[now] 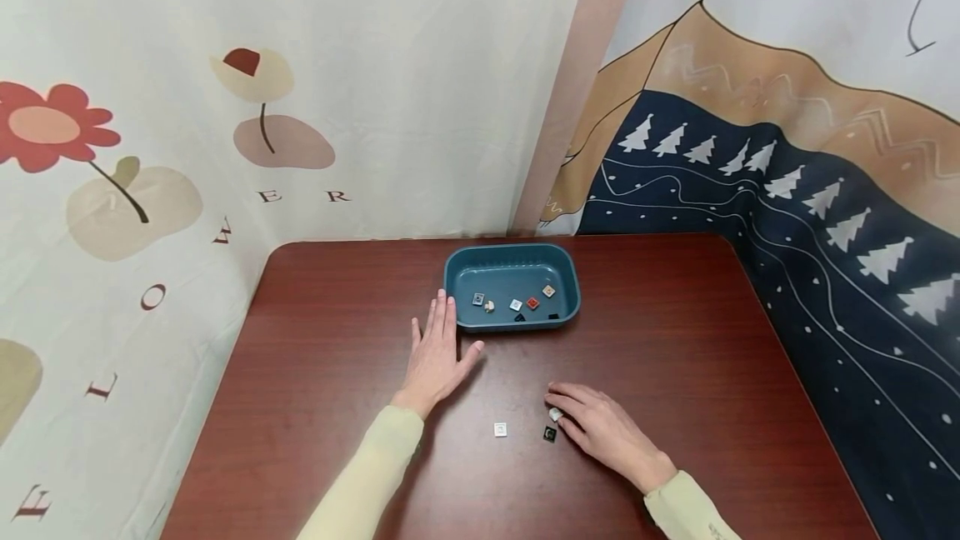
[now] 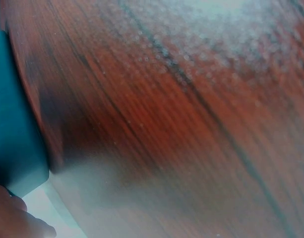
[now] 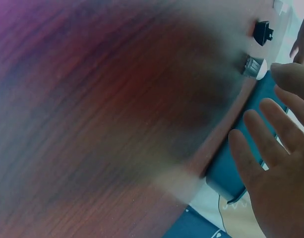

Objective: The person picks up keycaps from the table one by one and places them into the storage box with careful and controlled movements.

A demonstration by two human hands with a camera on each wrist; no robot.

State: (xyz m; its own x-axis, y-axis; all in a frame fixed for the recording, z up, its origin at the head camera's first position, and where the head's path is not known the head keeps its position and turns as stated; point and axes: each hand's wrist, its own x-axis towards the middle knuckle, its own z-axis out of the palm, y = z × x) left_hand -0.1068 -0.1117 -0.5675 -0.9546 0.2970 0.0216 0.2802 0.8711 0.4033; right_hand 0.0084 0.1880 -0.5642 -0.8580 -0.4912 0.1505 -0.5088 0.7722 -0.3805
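Note:
My left hand [image 1: 433,367] lies with straight fingers at the left front corner of a blue-green tray [image 1: 512,249], fingertips against its outer wall. Close to the fingertips and thumb of my right hand [image 1: 606,433] is a small white keycap [image 1: 556,414]; in the right wrist view that keycap [image 3: 254,67] appears tilted by the thumb tip, with no firm pinch visible. A black keycap [image 1: 550,434] sits just in front of it. Farther left on the table stands another white keycap [image 1: 500,430]. The left wrist view shows mostly table and the tray's side [image 2: 15,119].
Inside the tray are several small pieces, among them a red keycap [image 1: 532,303], a beige keycap [image 1: 549,291] and a grey keycap [image 1: 478,299]. The reddish-brown table [image 1: 675,315] meets printed curtains [image 1: 420,90] at the back and sides.

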